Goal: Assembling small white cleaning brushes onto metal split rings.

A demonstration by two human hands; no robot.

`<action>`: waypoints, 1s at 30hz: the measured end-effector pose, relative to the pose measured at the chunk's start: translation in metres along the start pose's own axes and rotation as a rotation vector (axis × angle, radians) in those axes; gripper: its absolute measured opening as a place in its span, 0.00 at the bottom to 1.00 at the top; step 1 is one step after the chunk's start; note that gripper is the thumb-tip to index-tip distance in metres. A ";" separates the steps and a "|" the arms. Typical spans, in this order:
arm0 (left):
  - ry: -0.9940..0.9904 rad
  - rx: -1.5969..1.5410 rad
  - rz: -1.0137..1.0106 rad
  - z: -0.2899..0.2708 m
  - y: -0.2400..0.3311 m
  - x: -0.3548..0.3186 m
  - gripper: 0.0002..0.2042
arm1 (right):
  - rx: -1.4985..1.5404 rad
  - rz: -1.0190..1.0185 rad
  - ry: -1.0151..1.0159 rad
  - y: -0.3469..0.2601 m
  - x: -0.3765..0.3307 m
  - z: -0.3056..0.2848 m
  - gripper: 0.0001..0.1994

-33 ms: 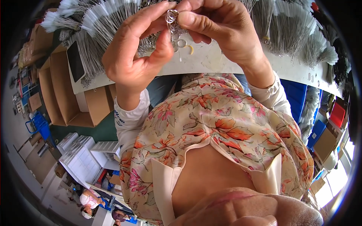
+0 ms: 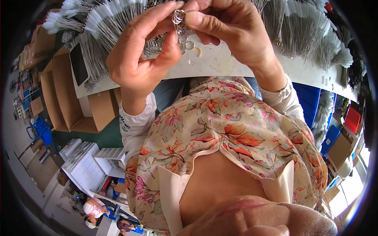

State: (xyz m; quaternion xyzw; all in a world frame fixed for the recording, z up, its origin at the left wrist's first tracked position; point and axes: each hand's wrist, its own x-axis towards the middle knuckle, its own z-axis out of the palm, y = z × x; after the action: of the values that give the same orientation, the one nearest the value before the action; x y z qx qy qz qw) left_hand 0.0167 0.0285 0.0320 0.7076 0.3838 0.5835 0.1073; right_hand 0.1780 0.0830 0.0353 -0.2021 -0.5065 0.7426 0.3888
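The right hand point(image 2: 240, 35) is pinched on a small bunch of metal rings point(image 2: 179, 16), while the left hand point(image 2: 132, 65) curls at their left, its grip uncertain; raising them above the tabletop point(image 2: 224, 65) probably keeps them in clear sight. Nearer the person than the bunch lies a yellow curved piece point(image 2: 199, 52), and white-ended wires point(image 2: 315, 33) flank the bunch, seemingly pushed aside for elbow room.

Glossy metal rings point(image 2: 178, 16), matt cardbd box point(image 2: 65, 90)
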 end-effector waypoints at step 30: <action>0.045 -0.061 -0.155 0.001 0.000 0.000 0.18 | 0.017 -0.014 -0.040 0.003 0.005 -0.001 0.08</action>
State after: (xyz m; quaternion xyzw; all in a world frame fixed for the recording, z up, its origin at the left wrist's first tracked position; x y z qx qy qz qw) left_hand 0.0179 0.0288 0.0323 0.6588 0.4218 0.6006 0.1651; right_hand 0.1745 0.0864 0.0329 -0.1802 -0.5093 0.7480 0.3857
